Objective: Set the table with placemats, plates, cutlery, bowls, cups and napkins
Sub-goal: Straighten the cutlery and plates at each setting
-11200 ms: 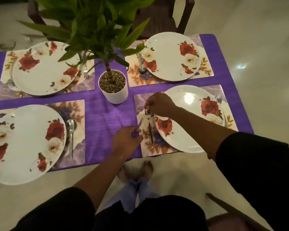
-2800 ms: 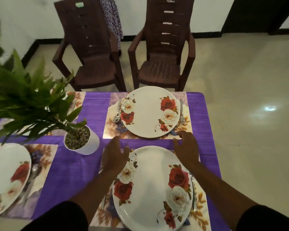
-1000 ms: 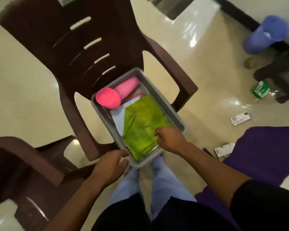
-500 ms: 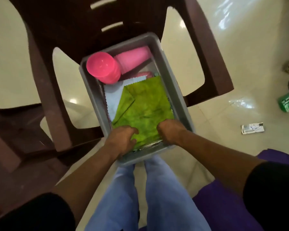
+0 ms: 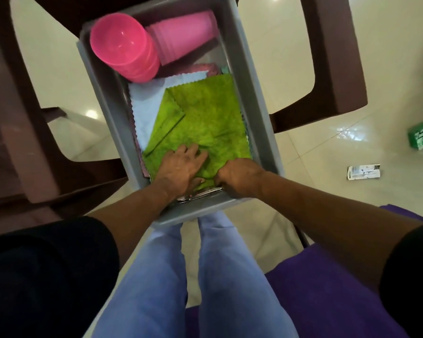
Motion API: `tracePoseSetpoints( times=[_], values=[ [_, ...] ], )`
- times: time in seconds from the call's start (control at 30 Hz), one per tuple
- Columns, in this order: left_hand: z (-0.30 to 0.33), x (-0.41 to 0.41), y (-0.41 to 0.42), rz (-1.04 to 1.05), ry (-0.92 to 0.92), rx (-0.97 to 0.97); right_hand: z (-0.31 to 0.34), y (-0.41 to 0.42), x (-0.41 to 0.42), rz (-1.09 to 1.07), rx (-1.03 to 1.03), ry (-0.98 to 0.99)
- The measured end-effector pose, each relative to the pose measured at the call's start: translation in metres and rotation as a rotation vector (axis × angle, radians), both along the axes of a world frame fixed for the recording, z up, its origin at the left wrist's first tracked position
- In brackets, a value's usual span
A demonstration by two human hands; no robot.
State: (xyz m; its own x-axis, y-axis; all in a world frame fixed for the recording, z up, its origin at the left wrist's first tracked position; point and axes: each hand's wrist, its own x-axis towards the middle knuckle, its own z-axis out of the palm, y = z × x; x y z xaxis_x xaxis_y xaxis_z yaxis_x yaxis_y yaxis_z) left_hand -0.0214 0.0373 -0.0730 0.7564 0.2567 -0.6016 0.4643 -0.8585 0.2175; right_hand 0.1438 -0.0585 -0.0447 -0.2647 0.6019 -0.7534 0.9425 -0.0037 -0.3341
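The green napkin point(image 5: 200, 123) lies atop the stack in the grey tub point(image 5: 254, 76). My left hand point(image 5: 181, 167) presses it flat, fingers spread, while my right hand point(image 5: 237, 176) seems to pinch its near edge for lifting.

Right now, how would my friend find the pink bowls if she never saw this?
Look for the grey tub sitting on the brown chair. At its far end, left corner, is a stack of pink bowls tipped on its side. They are round and bright pink, unlike the paler, taller pink cups beside them.
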Motion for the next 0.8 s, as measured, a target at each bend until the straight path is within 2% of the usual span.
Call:
tracePoseSetpoints(
  times=[0.17,0.33,0.5,0.6,0.7,0.8],
  values=[
    [0.000,0.003,0.019,-0.015,-0.036,-0.044,-0.004,0.001,-0.006,-0.004,0.044,-0.012],
    [-0.004,0.011,0.031,0.086,-0.017,-0.091,-0.004,0.006,-0.015,0.049,0.087,-0.025],
    [-0.011,0.008,0.034,0.180,-0.072,-0.184,-0.004,0.004,-0.025,0.067,0.124,-0.092],
    [-0.012,0.009,0.036,0.224,-0.096,-0.233,-0.005,0.004,-0.030,0.150,0.143,-0.110],
    [-0.014,0.008,0.038,0.251,-0.104,-0.246,-0.008,0.007,-0.034,0.213,0.149,-0.115],
    [-0.017,0.004,0.039,0.264,-0.111,-0.233,-0.010,0.012,-0.041,0.186,0.150,-0.120]
  ],
)
